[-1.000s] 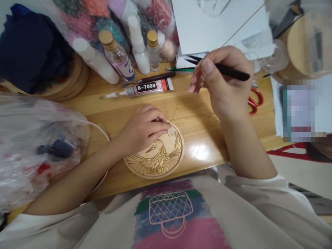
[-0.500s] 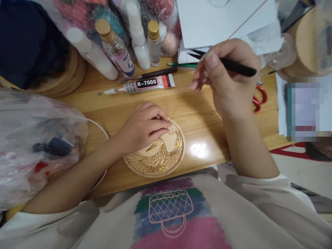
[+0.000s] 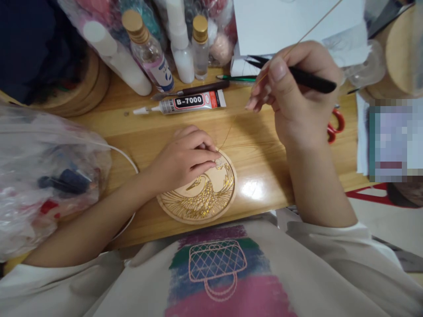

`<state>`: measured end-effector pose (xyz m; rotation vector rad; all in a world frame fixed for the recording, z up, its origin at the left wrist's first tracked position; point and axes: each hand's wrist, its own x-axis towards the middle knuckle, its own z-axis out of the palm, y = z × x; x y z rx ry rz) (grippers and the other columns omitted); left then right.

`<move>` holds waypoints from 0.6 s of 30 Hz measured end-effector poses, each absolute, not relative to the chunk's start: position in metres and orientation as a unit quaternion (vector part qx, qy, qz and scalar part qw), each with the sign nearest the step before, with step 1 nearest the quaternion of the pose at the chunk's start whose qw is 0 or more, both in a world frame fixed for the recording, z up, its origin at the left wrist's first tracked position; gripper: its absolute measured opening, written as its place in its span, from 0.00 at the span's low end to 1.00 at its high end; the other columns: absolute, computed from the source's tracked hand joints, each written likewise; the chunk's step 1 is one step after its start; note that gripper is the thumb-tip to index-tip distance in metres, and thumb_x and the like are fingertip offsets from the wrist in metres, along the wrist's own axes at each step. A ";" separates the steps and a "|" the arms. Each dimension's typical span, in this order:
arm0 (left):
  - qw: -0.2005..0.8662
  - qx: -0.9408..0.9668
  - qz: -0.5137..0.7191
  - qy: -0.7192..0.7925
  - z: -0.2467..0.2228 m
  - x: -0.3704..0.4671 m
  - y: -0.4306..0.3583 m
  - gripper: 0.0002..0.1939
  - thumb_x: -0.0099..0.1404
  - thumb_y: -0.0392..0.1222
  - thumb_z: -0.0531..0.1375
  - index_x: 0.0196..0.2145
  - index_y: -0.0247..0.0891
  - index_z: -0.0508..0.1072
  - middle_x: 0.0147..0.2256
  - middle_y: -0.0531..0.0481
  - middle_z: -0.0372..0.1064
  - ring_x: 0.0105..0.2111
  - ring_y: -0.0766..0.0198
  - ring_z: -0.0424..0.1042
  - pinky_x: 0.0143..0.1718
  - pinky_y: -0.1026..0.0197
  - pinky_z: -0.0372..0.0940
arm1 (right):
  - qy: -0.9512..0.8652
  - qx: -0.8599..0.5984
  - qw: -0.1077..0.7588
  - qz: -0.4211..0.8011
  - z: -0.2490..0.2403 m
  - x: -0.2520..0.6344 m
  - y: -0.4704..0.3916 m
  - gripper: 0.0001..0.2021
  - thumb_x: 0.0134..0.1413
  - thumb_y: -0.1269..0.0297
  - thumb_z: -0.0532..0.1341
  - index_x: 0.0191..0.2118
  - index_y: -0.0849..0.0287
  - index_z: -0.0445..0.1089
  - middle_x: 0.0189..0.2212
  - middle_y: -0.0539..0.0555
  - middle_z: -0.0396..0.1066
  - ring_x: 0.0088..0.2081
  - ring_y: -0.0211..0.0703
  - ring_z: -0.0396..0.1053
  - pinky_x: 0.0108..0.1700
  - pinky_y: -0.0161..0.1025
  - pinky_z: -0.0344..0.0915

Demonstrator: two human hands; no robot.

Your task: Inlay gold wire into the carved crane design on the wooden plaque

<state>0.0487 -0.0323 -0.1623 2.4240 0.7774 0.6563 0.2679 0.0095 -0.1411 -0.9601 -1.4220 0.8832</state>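
A round wooden plaque (image 3: pixel 198 207) with a bird design in gold wire lies at the table's front edge. My left hand (image 3: pixel 188 158) rests on its upper left part, fingers bent and pressed together, their tips near the upper right rim. A thin gold wire (image 3: pixel 228 133) rises from the rim by those fingertips towards my right hand (image 3: pixel 294 97). Raised above the table, my right hand grips black tweezers (image 3: pixel 309 80), tips pointing left, and the wire runs up past its fingers. What lies under my left fingertips is hidden.
Behind the plaque lie a B-7000 glue tube (image 3: pixel 191 102), a dark-handled tool (image 3: pixel 205 88) and a green pencil (image 3: pixel 238 79). Several bottles (image 3: pixel 150 61) stand farther back. Red-handled scissors (image 3: pixel 337 123) lie right of my right arm; a clear plastic bag (image 3: pixel 49 154) fills the left side.
My right hand, with the tweezers and wire, has shifted slightly to the right. My left hand stays on the plaque. The view has moved a little.
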 end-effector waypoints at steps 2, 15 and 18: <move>0.259 0.890 0.235 0.293 -0.162 0.049 -0.032 0.06 0.68 0.44 0.59 0.37 0.44 0.77 0.36 0.49 0.73 0.36 0.59 0.69 0.39 0.53 0.64 | -0.602 -0.403 0.572 0.384 -0.141 0.267 0.010 0.12 0.54 0.51 0.65 0.30 0.52 0.69 0.23 0.44 0.72 0.23 0.33 0.71 0.22 0.31 0.67; 0.235 0.893 0.260 0.283 -0.164 0.051 -0.034 0.06 0.69 0.42 0.59 0.37 0.41 0.77 0.35 0.49 0.72 0.35 0.60 0.68 0.38 0.54 0.63 | -0.591 -0.343 0.604 0.410 -0.145 0.265 0.015 0.08 0.55 0.59 0.67 0.31 0.56 0.70 0.22 0.44 0.73 0.22 0.31 0.72 0.19 0.29 0.61; 0.247 0.889 0.256 0.289 -0.164 0.050 -0.034 0.06 0.68 0.42 0.59 0.37 0.42 0.77 0.35 0.49 0.72 0.35 0.59 0.68 0.38 0.53 0.63 | -0.586 -0.335 0.607 0.419 -0.145 0.264 0.014 0.06 0.57 0.61 0.66 0.31 0.56 0.71 0.23 0.44 0.72 0.22 0.32 0.72 0.19 0.29 0.61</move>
